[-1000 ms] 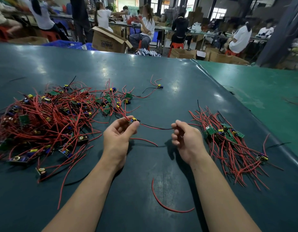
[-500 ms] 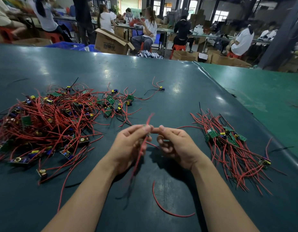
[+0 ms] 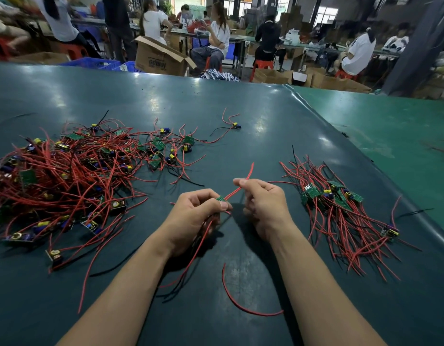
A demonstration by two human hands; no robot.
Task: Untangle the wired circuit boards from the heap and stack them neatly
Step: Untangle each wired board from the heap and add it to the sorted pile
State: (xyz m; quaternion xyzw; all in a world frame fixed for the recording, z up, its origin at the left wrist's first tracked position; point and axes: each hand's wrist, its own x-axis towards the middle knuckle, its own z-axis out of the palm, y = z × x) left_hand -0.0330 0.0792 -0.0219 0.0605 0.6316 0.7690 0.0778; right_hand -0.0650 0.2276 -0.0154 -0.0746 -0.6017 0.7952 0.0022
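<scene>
— On the bench [image 3: 241, 116], where's everything?
— Heap [image 3: 66, 176] far left, stack [image 3: 340, 211] just right of the hands.
— And the board [image 3: 221, 199]?
— Left hand [image 3: 193, 221] pinches it; right hand [image 3: 263, 203] pinches its red wire [image 3: 243, 182], slanting up-right. Right hand's nearer the stack.

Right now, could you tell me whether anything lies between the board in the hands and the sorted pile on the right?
Nothing visible does. The left hand pinches the board, and the right hand pinches its red wire. Only bare table shows between them and the sorted pile. A loose wire lies nearer the person, off that path.
</scene>
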